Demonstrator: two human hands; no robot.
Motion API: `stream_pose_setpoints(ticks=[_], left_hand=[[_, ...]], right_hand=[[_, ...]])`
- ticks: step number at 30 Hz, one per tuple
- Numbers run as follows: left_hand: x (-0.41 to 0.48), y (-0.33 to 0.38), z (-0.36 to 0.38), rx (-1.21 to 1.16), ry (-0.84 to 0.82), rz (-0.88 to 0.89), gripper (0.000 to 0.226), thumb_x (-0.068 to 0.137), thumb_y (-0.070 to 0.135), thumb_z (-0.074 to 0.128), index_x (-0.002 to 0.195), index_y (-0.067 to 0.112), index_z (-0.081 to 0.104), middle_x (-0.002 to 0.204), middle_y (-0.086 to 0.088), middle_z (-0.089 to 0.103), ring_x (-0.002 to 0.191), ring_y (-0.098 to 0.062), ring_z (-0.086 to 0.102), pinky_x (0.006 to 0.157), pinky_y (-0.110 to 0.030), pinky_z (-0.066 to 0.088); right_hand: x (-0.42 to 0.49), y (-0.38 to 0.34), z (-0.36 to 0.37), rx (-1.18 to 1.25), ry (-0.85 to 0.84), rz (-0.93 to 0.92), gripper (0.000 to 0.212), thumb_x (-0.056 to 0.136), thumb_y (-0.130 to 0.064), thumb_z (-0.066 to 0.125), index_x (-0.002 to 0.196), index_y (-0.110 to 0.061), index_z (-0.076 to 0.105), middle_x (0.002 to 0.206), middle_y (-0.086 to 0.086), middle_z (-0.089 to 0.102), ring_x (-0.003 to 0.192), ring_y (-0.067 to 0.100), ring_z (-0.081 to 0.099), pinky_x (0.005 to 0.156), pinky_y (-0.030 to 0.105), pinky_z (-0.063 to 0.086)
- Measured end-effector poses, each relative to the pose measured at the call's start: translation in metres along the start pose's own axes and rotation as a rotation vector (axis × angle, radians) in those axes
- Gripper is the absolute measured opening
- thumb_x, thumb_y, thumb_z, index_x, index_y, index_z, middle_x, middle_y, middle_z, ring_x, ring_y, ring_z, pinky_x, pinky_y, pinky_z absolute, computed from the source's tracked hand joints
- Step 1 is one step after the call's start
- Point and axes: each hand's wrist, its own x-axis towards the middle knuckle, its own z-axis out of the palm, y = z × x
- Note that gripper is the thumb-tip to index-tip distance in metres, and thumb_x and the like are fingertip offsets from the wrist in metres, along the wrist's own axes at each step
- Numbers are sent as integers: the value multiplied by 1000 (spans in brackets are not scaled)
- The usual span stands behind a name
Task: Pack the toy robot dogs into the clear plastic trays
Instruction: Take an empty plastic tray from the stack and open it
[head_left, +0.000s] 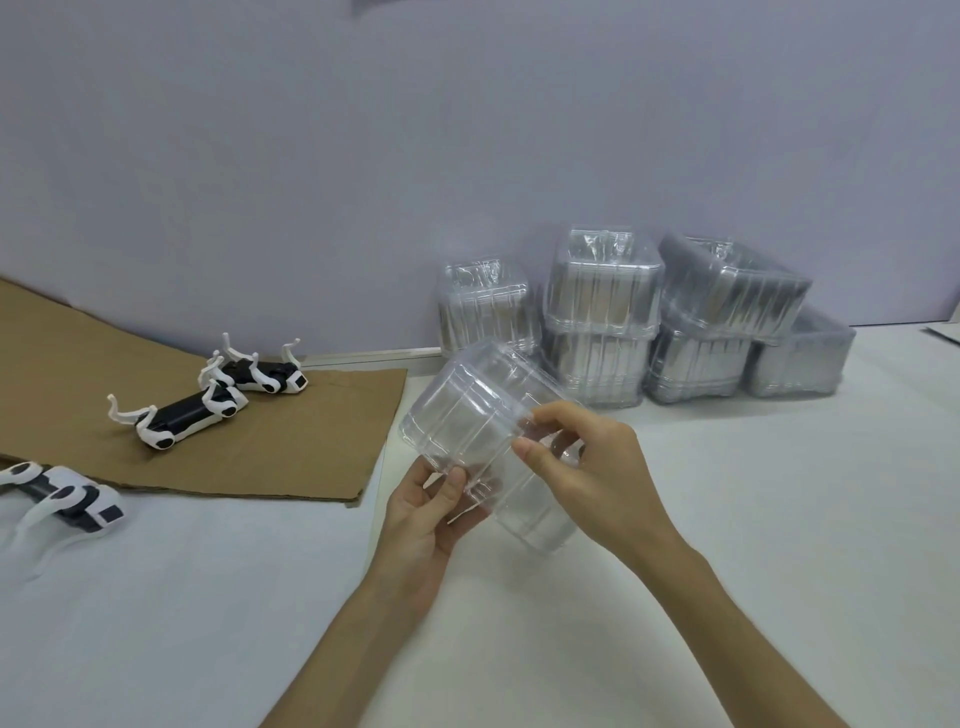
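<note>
One clear plastic tray (467, 410) is gripped between left hand (421, 514) and right hand (587, 467). Three toy robot dogs (187, 415) are noted well left of the hands, bodies crosswise; left hand judged nearer.

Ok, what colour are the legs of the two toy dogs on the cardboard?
White legs on both toy dogs, bodies mostly black; head view shows it.

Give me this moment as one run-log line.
left hand: holds clear tray | right hand: pinches same tray | toy dogs: two on cardboard, one on table, none packed | spare trays: stacked by wall
</note>
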Motion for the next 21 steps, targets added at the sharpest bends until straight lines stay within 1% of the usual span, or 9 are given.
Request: stream_pose_setpoints(ticks=[3, 6, 9, 12, 15, 17, 18, 20, 21], left_hand=[[2, -2, -3, -14, 28, 10, 18, 89, 14, 61, 105, 14, 68, 93, -10, 74, 86, -23, 74, 75, -32, 60], [2, -3, -6, -19, 48, 17, 9, 90, 17, 60, 96, 15, 67, 89, -7, 70, 86, -19, 71, 81, -34, 60], [4, -1, -11, -39, 99, -13, 17, 96, 20, 53, 106, 8, 60, 96, -8, 65, 91, -19, 67, 83, -34, 59], [9, 11, -18, -116, 258, -27, 21, 105, 16, 42, 91, 12, 57, 82, -7, 58, 70, -15, 64, 66, -29, 58], [21, 34, -36, -223, 428, -29, 26, 108, 15, 38, 98, 14, 63, 69, 0, 68, 57, -9, 67, 54, -24, 58], [34, 54, -54, -207, 514, -34, 28, 108, 11, 37, 93, 14, 61, 59, 5, 67, 47, -3, 63, 47, -18, 54], [42, 64, -62, -192, 556, -37, 29, 108, 9, 37, 91, 13, 60, 60, 5, 67, 44, -1, 61, 46, -16, 53], [64, 80, -78, -162, 584, -70, 26, 108, 9, 39, 96, 11, 62, 68, 4, 69, 48, -1, 63, 52, -16, 53], [76, 86, -84, -134, 583, -100, 24, 108, 10, 40, 103, 10, 64, 78, 5, 71, 56, -2, 64, 64, -16, 54]], right_hand=[[2, -4, -1, 29, 38, 33, 18, 79, -25, 84, 91, -28, 72, 82, -21, 71, 72, 8, 62, 65, 10, 43], [2, -9, -3, 66, 105, 46, 15, 83, -25, 81, 96, -23, 75, 81, -17, 72, 73, 9, 63, 65, 9, 43], [2, -16, -8, 83, 147, 29, 13, 87, -24, 77, 100, -22, 75, 81, -16, 72, 73, 9, 64, 64, 9, 42], [4, -21, -20, 128, 258, 1, 10, 89, -23, 75, 99, -23, 74, 83, -15, 72, 74, 6, 66, 61, 12, 44], [-2, -19, -37, 129, 318, -21, 10, 89, -24, 73, 98, -29, 71, 87, -17, 72, 77, 9, 67, 59, 17, 46], [-13, -10, -47, 120, 346, 7, 12, 89, -25, 73, 98, -33, 70, 87, -16, 72, 77, 11, 67, 58, 18, 47], [-19, -4, -50, 119, 353, 32, 13, 89, -25, 73, 98, -34, 70, 87, -15, 72, 77, 12, 67, 59, 17, 47], [-31, 8, -54, 113, 353, 81, 14, 88, -26, 73, 99, -35, 70, 89, -13, 72, 77, 14, 67, 60, 15, 47], [-37, 13, -55, 111, 345, 100, 16, 88, -25, 73, 99, -36, 70, 90, -13, 73, 77, 14, 67, 61, 15, 47]])
